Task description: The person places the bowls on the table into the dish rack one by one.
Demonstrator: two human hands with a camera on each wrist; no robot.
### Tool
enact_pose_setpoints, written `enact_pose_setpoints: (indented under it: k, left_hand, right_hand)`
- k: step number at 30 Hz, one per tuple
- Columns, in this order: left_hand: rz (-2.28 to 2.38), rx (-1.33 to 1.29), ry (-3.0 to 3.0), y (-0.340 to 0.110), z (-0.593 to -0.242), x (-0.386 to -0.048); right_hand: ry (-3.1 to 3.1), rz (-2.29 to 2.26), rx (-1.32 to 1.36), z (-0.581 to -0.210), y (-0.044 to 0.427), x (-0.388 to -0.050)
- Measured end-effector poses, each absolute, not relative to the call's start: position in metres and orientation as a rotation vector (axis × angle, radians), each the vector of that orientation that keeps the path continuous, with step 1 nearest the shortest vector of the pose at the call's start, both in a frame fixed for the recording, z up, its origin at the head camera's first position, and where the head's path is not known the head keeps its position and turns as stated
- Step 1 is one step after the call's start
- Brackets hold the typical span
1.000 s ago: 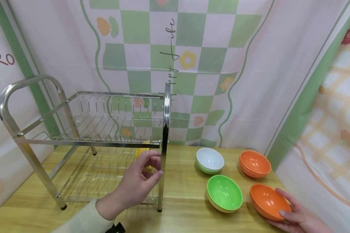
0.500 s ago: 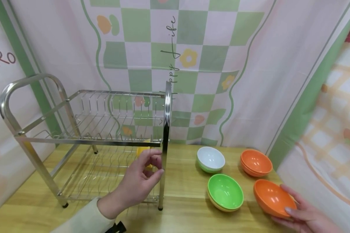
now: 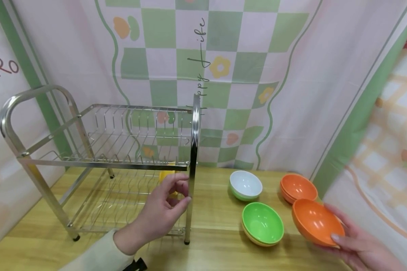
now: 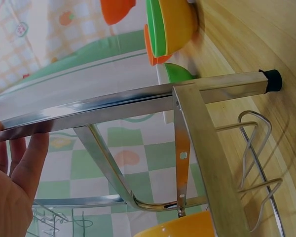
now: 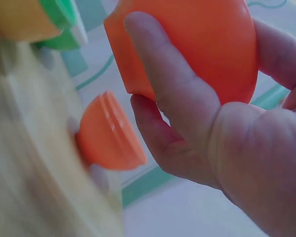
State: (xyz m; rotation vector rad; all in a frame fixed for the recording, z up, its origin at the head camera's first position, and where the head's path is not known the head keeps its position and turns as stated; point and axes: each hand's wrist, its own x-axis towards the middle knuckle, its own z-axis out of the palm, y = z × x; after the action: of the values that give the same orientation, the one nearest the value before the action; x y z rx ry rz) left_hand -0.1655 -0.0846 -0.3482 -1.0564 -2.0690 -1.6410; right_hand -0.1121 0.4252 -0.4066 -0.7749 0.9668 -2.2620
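My right hand (image 3: pixel 363 241) holds an orange bowl (image 3: pixel 317 222) by its right side, the thumb near the rim and other fingers underneath. In the right wrist view the bowl (image 5: pixel 207 44) is off the table, its outside partly hidden by the fingers. At the left, my left hand (image 3: pixel 164 207) grips the front right post of a two-tier metal dish rack (image 3: pixel 105 165). The left wrist view has the post (image 4: pixel 64 118) passing between the thumb and fingers (image 4: pixel 35 153). Behind that hand, a yellow object (image 3: pixel 166 176) on the lower tier is mostly hidden.
Stacked orange bowls (image 3: pixel 298 188) stand right behind the held one. To its left sits a green bowl (image 3: pixel 262 224) nested in a yellow one, with a white bowl (image 3: pixel 245 184) in a green one farther back. A patterned curtain (image 3: pixel 237 94) hangs behind the wooden table (image 3: pixel 220 248).
My right hand has raised the orange bowl off the table and moved it slightly back, toward the other orange bowls. My left hand stays on the rack post.
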Motion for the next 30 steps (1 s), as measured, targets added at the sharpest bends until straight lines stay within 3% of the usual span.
enact_pose_setpoints:
  k: [30]
  left_hand:
    - [-1.633, -1.046, -2.078, -0.084, -0.348, -0.164]
  right_hand:
    - [1.466, -2.115, -0.631, -0.354, 0.335, -0.112]
